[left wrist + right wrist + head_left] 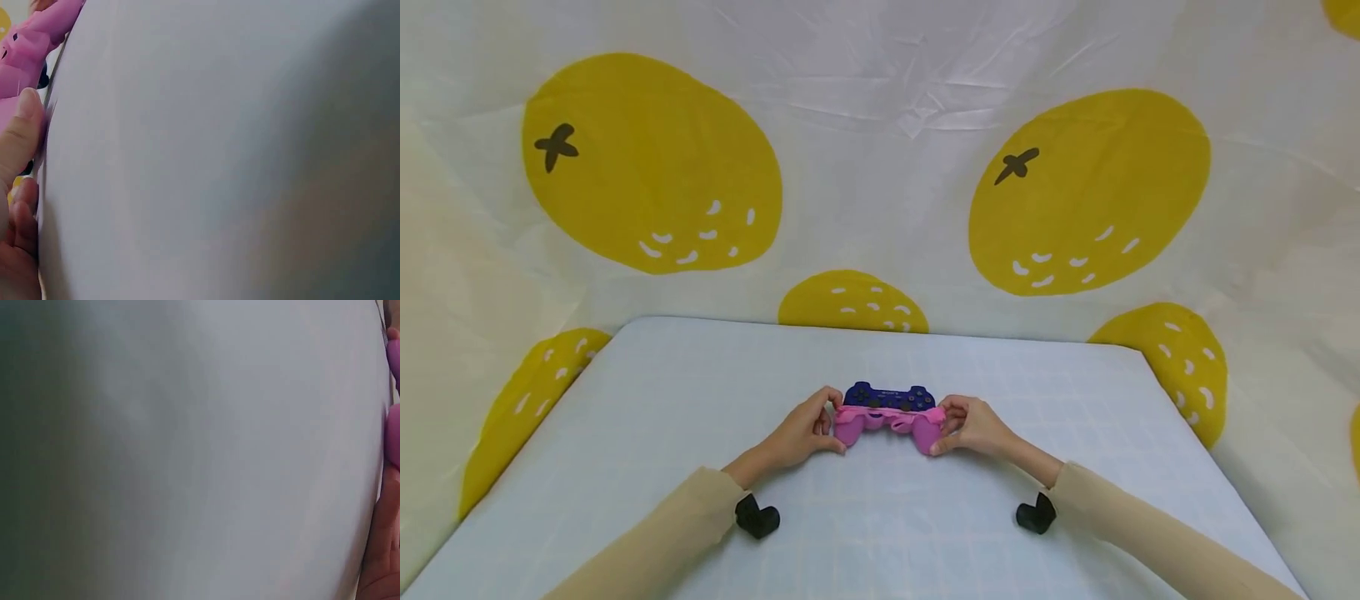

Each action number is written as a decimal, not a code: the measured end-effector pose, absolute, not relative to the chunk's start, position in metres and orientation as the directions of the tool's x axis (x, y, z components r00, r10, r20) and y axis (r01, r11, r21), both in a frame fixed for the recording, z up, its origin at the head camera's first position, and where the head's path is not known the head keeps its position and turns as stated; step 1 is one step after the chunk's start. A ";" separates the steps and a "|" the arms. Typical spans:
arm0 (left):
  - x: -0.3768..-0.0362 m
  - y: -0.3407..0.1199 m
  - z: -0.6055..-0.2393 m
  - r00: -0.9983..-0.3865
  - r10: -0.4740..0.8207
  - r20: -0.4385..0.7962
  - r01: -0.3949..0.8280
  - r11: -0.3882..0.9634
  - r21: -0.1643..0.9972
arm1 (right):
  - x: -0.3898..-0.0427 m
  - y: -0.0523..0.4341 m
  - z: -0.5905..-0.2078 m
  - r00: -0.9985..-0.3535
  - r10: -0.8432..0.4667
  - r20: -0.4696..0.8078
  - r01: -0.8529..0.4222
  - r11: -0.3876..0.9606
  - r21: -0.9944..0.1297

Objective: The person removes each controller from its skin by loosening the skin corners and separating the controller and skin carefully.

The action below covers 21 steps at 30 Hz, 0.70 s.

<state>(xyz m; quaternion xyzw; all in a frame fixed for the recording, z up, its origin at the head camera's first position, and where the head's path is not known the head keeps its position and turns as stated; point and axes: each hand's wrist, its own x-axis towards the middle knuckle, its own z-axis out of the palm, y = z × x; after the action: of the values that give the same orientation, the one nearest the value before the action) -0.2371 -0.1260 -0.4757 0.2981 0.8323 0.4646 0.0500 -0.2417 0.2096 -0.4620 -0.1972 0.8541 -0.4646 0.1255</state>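
Observation:
A dark blue game controller (889,398) is at the middle of the table, partly inside a pink stretchy cover (927,429). The cover wraps both handles, and its edge runs in a bunched band across the controller's face. My left hand (801,432) pinches the left handle through the cover, thumb at its near end and fingers at the upper side. On the other side, my right hand (979,427) grips the right handle the same way. Only slices of the cover show in the left wrist view (25,53) and right wrist view (394,434).
A pale checked cloth covers the table (887,533). Behind it hangs a white curtain (880,167) printed with yellow fruit. Black wrist devices sit at the left sleeve (757,517) and right sleeve (1037,515).

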 end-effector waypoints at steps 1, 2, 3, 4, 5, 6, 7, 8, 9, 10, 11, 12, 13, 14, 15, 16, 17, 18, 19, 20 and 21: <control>-0.236 -0.126 -0.476 -0.820 0.541 0.188 0.445 0.394 0.804 | -0.239 0.210 -0.463 -0.896 -0.443 -0.026 -0.219 0.491 -0.843; -0.235 -0.125 -0.477 -0.822 0.540 0.181 0.439 0.400 0.805 | -0.236 0.211 -0.464 -0.900 -0.435 -0.018 -0.222 0.494 -0.841; -0.235 -0.125 -0.477 -0.827 0.537 0.165 0.425 0.405 0.810 | -0.233 0.211 -0.465 -0.906 -0.424 -0.012 -0.223 0.501 -0.836; -0.233 -0.126 -0.478 -0.835 0.530 0.145 0.404 0.413 0.817 | -0.229 0.211 -0.466 -0.911 -0.412 -0.006 -0.224 0.508 -0.832; -0.232 -0.126 -0.478 -0.842 0.523 0.131 0.386 0.415 0.824 | -0.226 0.210 -0.465 -0.919 -0.393 0.002 -0.225 0.521 -0.823; -0.231 -0.127 -0.478 -0.853 0.509 0.117 0.364 0.419 0.832 | -0.223 0.208 -0.464 -0.930 -0.367 0.005 -0.214 0.532 -0.819; -0.230 -0.127 -0.477 -0.865 0.489 0.111 0.347 0.423 0.837 | -0.220 0.207 -0.462 -0.941 -0.337 0.015 -0.206 0.539 -0.817; -0.230 -0.127 -0.476 -0.879 0.463 0.113 0.333 0.426 0.841 | -0.218 0.204 -0.459 -0.954 -0.300 0.028 -0.195 0.543 -0.816; -0.229 -0.127 -0.475 -0.891 0.436 0.126 0.328 0.426 0.843 | -0.217 0.202 -0.455 -0.964 -0.262 0.048 -0.190 0.552 -0.812; -0.229 -0.126 -0.474 -0.900 0.409 0.149 0.334 0.428 0.840 | -0.215 0.200 -0.452 -0.972 -0.226 0.066 -0.185 0.560 -0.808; -0.228 -0.124 -0.472 -0.907 0.383 0.175 0.342 0.430 0.835 | -0.215 0.198 -0.449 -0.978 -0.193 0.079 -0.176 0.567 -0.805; -0.228 -0.123 -0.470 -0.916 0.350 0.195 0.344 0.439 0.830 | -0.215 0.197 -0.447 -0.980 -0.174 0.093 -0.178 0.575 -0.798; -0.227 -0.121 -0.469 -0.922 0.322 0.214 0.349 0.453 0.820 | -0.214 0.195 -0.445 -0.980 -0.166 0.111 -0.188 0.586 -0.788; -0.226 -0.120 -0.468 -0.927 0.298 0.228 0.350 0.467 0.812 | -0.214 0.194 -0.445 -0.979 -0.161 0.125 -0.197 0.594 -0.780; -0.225 -0.119 -0.467 -0.930 0.279 0.241 0.352 0.477 0.805 | -0.214 0.194 -0.446 -0.977 -0.160 0.138 -0.207 0.602 -0.771; -0.225 -0.118 -0.467 -0.932 0.265 0.246 0.350 0.488 0.800 | -0.214 0.193 -0.446 -0.977 -0.162 0.142 -0.212 0.604 -0.768; -0.225 -0.118 -0.466 -0.932 0.259 0.254 0.353 0.491 0.796 | -0.215 0.193 -0.447 -0.973 -0.173 0.150 -0.226 0.609 -0.760; -0.225 -0.118 -0.467 -0.929 0.261 0.260 0.361 0.493 0.792 | -0.216 0.193 -0.448 -0.969 -0.187 0.159 -0.242 0.609 -0.755; -0.226 -0.118 -0.467 -0.924 0.274 0.266 0.373 0.491 0.788 | -0.217 0.194 -0.449 -0.965 -0.201 0.165 -0.255 0.604 -0.755; -0.227 -0.119 -0.468 -0.917 0.294 0.271 0.387 0.486 0.784 | -0.219 0.195 -0.449 -0.963 -0.215 0.164 -0.263 0.598 -0.757; -0.229 -0.119 -0.469 -0.907 0.320 0.274 0.404 0.477 0.780 | -0.220 0.196 -0.449 -0.959 -0.233 0.161 -0.272 0.597 -0.755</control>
<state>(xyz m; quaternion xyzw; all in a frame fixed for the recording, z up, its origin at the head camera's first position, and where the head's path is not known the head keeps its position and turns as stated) -0.2287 -0.1195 -0.4687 0.2111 0.8582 0.4657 -0.0450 -0.2202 0.1964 -0.4490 -0.1413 0.8932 -0.4262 -0.0229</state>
